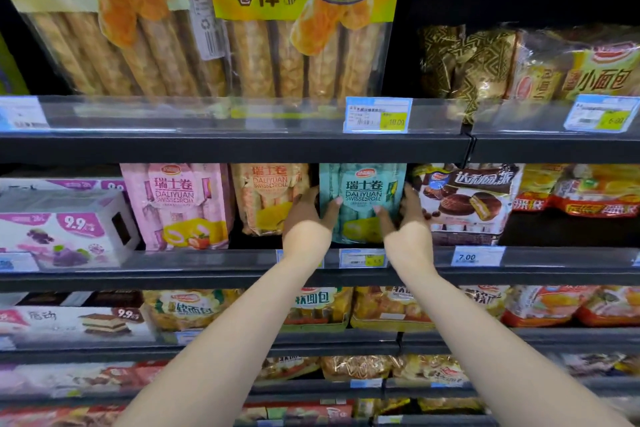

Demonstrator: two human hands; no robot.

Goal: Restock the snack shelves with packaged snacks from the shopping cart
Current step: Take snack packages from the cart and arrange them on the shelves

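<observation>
Teal roll pack [362,199] is standing upright on the middle shelf [415,265], right at the front edge, held from both sides. Left hand [306,213] grips its left edge with the thumb over the front, right hand [405,211] does the same on the right edge, thumb on the front too. Can't really tell if the pack's bottom is sitting on the shelf or just off it, the wrists cover that bit. On its left is an orange roll pack [268,198] and then a pink one [176,204], all facing out. On its right, touching or nearly, is a chocolate pie bag [467,198]. A yellow price tag [363,258] sits on the shelf edge just under the teal pack, between the two forearms.
</observation>
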